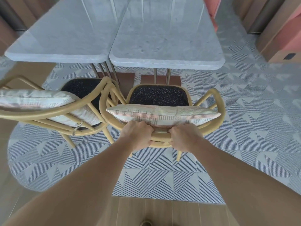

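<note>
Your left hand (137, 135) and right hand (184, 137) both grip the chair (218, 101) back rail; push evenly toward the desk (166, 62) ahead; keep the cushion (162, 115) seated.

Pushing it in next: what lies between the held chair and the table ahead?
Head view: only patterned floor and the table's own legs and base lie ahead of the chair.

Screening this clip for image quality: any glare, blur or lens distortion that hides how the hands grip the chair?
Head view: pale glare streaks cross the left tabletop and right tabletop; wide-angle distortion bows the table edges and floor tiles; the neighbouring chair smears near the left border; left hand and right hand on the chair back read clearly under soft light.
</note>
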The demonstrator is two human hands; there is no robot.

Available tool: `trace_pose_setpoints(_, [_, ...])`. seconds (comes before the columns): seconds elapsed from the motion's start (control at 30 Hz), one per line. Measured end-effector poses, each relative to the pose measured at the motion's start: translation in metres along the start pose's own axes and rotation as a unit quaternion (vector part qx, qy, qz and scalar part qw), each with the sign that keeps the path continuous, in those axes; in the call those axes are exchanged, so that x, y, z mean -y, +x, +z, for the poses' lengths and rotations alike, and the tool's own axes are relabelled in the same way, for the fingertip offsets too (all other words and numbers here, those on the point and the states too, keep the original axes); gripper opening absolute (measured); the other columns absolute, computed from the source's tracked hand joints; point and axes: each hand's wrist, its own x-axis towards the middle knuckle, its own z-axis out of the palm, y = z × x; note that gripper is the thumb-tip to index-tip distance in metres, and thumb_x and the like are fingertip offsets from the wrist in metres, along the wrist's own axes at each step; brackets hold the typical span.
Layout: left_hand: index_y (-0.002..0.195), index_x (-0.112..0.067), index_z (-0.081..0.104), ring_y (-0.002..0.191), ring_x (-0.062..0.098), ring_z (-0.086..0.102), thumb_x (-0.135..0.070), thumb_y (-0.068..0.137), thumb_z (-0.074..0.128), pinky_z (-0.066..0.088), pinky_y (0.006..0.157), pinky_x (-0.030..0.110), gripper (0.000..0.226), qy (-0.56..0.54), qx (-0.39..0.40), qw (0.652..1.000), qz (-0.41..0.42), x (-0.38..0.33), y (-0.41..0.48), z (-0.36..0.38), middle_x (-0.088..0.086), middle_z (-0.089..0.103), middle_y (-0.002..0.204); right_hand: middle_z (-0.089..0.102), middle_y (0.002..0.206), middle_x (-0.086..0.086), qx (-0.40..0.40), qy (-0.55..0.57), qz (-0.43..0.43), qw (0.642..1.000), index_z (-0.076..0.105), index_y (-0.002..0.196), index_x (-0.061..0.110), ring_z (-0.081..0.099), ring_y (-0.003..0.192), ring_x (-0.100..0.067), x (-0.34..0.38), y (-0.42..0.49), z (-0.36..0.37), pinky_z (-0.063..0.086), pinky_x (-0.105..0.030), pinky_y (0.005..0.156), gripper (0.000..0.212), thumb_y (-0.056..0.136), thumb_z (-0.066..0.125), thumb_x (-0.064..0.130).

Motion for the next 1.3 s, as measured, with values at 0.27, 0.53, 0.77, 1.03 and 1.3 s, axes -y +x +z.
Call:
trace_pose_setpoints(0.27, [0.108,-0.027,0.073,0.077,0.024,0.057,-0.047,0.098,0.059,0.04,0.07,0.035,0.027,-0.03,-0.002,0.999,0.009,-0.041,0.017,-0.006,-0.01,0.035,0.066,0.076,0.099,-0.006,0.01,0.007,0.013,1.0,0.074,0.114,0.024,0.073,0.091,-0.032,-0.036,-0.019,0.016,0.06,-0.041,0.08,0.029,0.102,0.057,0.044])
trace_pose_setpoints(0.53, [0.109,-0.024,0.071,0.073,0.024,0.051,-0.045,0.1,0.055,0.039,0.068,0.037,0.028,-0.037,-0.013,0.999,0.007,-0.053,0.025,-0.001,-0.006,0.034,0.066,0.067,0.083,0.002,0.005,0.008,0.008,1.0,0.074,0.107,0.029,0.063,0.075,-0.026,-0.048,-0.024,0.021,0.051,-0.035,0.067,0.028,0.102,0.053,0.047])
trace_pose_setpoints(0.77, [0.112,-0.024,0.071,0.077,0.024,0.054,-0.045,0.1,0.056,0.039,0.071,0.037,0.029,-0.029,-0.015,0.999,0.006,-0.032,0.017,0.005,-0.007,0.033,0.067,0.07,0.084,-0.002,0.005,-0.009,-0.009,1.0,0.072,0.108,0.022,0.062,0.073,-0.027,-0.027,-0.019,0.012,0.047,-0.034,0.062,0.027,0.104,0.052,0.039])
trace_pose_setpoints(1.03, [0.113,-0.024,0.07,0.083,0.025,0.061,-0.051,0.099,0.056,0.04,0.074,0.037,0.033,-0.011,-0.005,1.0,-0.014,-0.014,0.016,0.003,-0.007,0.03,0.067,0.073,0.092,-0.004,0.006,0.01,-0.015,1.0,0.072,0.109,0.021,0.069,0.081,-0.029,-0.019,-0.001,0.0,0.06,-0.04,0.073,0.024,0.102,0.056,0.037])
trace_pose_setpoints(1.3, [0.11,-0.026,0.072,0.089,0.027,0.07,-0.049,0.1,0.057,0.043,0.072,0.036,0.029,-0.029,-0.003,0.999,-0.021,-0.029,0.004,0.0,-0.001,0.067,0.088,0.037,0.065,0.004,-0.002,0.002,-0.03,1.0,0.073,0.102,0.022,0.05,0.065,-0.027,-0.024,-0.013,0.012,0.048,-0.035,0.06,0.021,0.098,0.054,0.03])
